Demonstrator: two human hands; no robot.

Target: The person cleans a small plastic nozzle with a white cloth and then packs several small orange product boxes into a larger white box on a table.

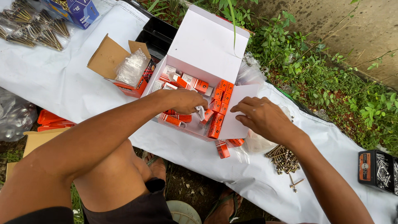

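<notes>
An open white cardboard box [207,45] lies on a white sheet, its lid tipped back, with several small orange-and-white packets [220,99] inside. My left hand [185,101] reaches into the box and is closed on a small white packet [200,112] near the middle. My right hand [259,116] rests on the box's white side flap [236,112] at the right, fingers pressing it. Two orange packets [223,148] lie just outside the box's near edge.
A smaller open brown-and-orange carton [124,68] with a clear bag sits to the left. Loose screws [284,159] pile at the right, a black box of screws [377,170] at the far right, nails [33,29] top left. Weeds border the sheet [62,83].
</notes>
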